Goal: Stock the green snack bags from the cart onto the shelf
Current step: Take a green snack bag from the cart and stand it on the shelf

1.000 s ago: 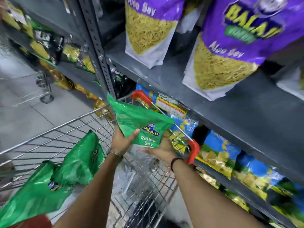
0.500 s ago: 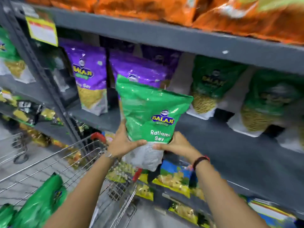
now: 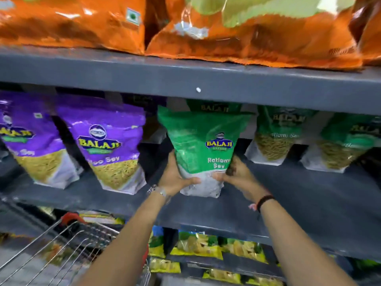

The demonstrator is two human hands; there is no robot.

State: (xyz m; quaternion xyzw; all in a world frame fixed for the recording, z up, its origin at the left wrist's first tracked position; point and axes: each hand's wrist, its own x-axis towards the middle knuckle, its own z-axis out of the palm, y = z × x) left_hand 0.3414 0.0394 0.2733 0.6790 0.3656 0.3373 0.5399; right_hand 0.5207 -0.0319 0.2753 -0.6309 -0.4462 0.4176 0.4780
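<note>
Held item: a green snack bag (image 3: pixel 203 145) printed "Balaji Ratlami Sev", upright, its white lower end at the front part of the grey shelf (image 3: pixel 288 203); whether the base rests on the board cannot be told.
Left hand (image 3: pixel 175 178): clasps the bag's lower left side, thumb across the white bottom panel, fingers (image 3: pixel 172 162) wrapped behind the bag's edge.
Right hand (image 3: pixel 237 174): clasps the lower right side, thumb on the white panel, fingers curled round the edge.
Wrists: a metal bracelet (image 3: pixel 158 190) on the left, a dark band (image 3: pixel 265 200) on the right.
Behind the held bag: another green bag (image 3: pixel 214 107), only its top showing.
Right of it: more green bags (image 3: pixel 276 133) standing farther back on the same shelf.
Left of it: purple bags (image 3: pixel 109 145) marked "Balaji", upright, near the shelf front.
Shelf above: orange bags (image 3: pixel 247 34) lying along the upper board.
Shelves below: yellow and green packets (image 3: pixel 198 244), blurred.
Cart (image 3: pixel 61 240): wire basket with a red handle corner at lower left, beside the left forearm; its contents are too blurred to tell.
</note>
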